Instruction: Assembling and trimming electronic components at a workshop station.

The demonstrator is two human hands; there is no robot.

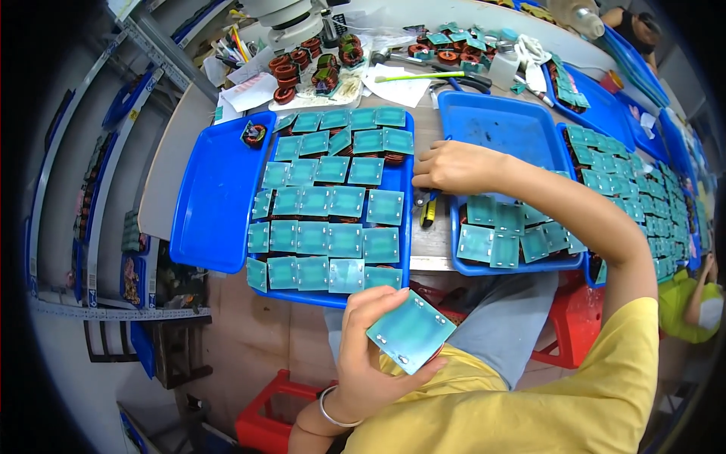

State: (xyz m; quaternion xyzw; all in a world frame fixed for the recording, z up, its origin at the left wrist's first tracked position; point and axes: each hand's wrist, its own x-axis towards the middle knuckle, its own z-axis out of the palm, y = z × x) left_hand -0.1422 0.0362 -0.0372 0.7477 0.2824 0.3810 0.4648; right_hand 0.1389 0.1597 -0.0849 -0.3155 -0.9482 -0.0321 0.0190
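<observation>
Yellow sleeve (616,363); green board (411,331) edge-gripped in half-curled left hand (362,362); right hand (456,168) curled above worktop (441,242), hold indiscernible.

Found on pale worktop (432,246): three blue trays, namely left tray (215,204), middle tray (395,178) and right tray (522,267), all overhanging front edge. Between middle and right: yellow-and-black tool (429,214). Toward rear: papers (408,94), pliers (476,79), bottle (503,68). Behind right tray, overlapping it: fourth tray (499,125); direct contact with worktop not determinable.
</observation>
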